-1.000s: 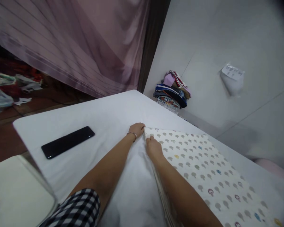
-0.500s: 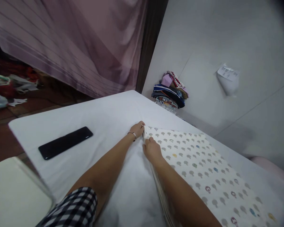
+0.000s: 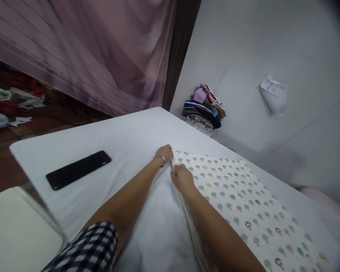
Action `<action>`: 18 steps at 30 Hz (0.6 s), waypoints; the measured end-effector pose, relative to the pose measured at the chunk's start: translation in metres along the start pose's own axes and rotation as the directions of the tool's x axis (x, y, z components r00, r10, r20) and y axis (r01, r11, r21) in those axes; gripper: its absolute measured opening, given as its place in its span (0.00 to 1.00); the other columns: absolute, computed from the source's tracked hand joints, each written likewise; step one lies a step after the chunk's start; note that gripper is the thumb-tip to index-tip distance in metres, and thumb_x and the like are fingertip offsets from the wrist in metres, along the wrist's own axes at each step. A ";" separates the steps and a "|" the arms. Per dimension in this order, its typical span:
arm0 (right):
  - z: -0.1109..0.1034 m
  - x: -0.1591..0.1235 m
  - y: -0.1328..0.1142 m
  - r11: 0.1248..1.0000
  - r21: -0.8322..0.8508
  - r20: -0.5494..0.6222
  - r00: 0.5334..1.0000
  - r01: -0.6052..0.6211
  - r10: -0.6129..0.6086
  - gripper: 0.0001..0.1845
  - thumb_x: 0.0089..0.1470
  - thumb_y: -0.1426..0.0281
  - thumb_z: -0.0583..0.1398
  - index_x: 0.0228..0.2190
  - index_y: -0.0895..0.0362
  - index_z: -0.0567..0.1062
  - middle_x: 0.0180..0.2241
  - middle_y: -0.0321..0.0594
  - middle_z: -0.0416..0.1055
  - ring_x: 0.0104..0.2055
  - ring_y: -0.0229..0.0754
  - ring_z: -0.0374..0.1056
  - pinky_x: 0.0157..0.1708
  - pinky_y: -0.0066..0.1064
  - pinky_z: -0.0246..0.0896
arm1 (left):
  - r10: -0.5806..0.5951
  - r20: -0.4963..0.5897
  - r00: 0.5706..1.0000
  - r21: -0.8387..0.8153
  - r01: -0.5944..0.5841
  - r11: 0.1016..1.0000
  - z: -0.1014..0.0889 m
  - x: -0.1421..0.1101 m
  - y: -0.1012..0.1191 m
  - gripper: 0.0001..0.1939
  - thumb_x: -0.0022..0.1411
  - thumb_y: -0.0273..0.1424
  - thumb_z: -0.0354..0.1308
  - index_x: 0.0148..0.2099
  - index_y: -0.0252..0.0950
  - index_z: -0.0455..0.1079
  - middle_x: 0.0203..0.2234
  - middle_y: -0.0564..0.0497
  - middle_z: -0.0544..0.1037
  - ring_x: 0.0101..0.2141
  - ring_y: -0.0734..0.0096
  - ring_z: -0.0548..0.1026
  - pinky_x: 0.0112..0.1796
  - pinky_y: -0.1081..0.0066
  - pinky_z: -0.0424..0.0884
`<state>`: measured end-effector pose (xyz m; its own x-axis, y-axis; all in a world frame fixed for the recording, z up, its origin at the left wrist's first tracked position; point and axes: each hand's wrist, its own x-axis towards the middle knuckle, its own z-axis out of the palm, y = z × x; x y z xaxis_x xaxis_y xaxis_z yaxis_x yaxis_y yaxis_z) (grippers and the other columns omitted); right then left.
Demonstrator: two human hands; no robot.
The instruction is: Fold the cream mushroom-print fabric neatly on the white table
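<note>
A folded white cloth with small mushroom prints (image 3: 238, 196) lies on the white-covered table (image 3: 107, 139), stretching from the middle to the lower right. My left hand (image 3: 164, 153), with a thin bracelet at the wrist, is closed on the cloth's far left corner. My right hand (image 3: 183, 178) pinches the same folded edge just nearer to me, its forearm lying along the cloth's left side.
A black phone (image 3: 78, 169) lies flat on the table to the left. A stack of folded clothes (image 3: 204, 109) sits on the floor by the white wall. A purple curtain (image 3: 96, 53) hangs behind. A white surface (image 3: 14, 230) is at lower left.
Both hands stay on the cloth's corner edge; the right hand has shifted slightly along it. The view has drifted a little.
</note>
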<state>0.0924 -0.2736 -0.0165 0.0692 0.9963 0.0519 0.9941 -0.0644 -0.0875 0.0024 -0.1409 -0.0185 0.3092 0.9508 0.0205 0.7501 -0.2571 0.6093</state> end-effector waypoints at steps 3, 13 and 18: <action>0.003 0.003 -0.001 0.999 -0.032 0.020 1.000 -0.011 0.012 0.11 0.56 0.71 0.48 0.36 0.58 0.69 0.37 0.44 0.65 0.32 0.40 0.65 0.29 0.29 0.54 | -0.015 0.022 1.000 -0.043 0.016 0.999 -0.003 0.000 0.000 0.11 0.53 0.29 0.49 0.39 0.38 0.69 0.35 0.50 0.76 0.37 0.69 0.72 0.38 0.72 0.65; 0.002 0.008 0.004 0.999 0.012 0.011 0.999 -0.031 0.031 0.12 0.54 0.74 0.49 0.35 0.59 0.72 0.37 0.45 0.67 0.35 0.39 0.66 0.34 0.28 0.56 | -0.048 0.150 0.987 -0.242 0.084 0.967 -0.008 -0.017 0.001 0.23 0.51 0.27 0.52 0.51 0.36 0.63 0.36 0.50 0.77 0.35 0.72 0.74 0.35 0.76 0.68; 0.002 0.010 0.013 0.985 0.173 -0.051 0.998 -0.018 0.028 0.13 0.51 0.74 0.50 0.32 0.58 0.74 0.35 0.43 0.71 0.39 0.39 0.65 0.38 0.26 0.55 | -0.108 0.267 0.958 -0.329 0.196 0.924 -0.008 -0.035 0.008 0.22 0.55 0.26 0.48 0.53 0.33 0.61 0.29 0.49 0.78 0.26 0.74 0.75 0.21 0.79 0.65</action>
<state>0.1056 -0.2648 -0.0192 0.1008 0.9898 0.1005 0.9631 -0.0717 -0.2596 -0.0069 -0.1750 -0.0075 0.3709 0.8921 -0.2582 0.5611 0.0063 0.8278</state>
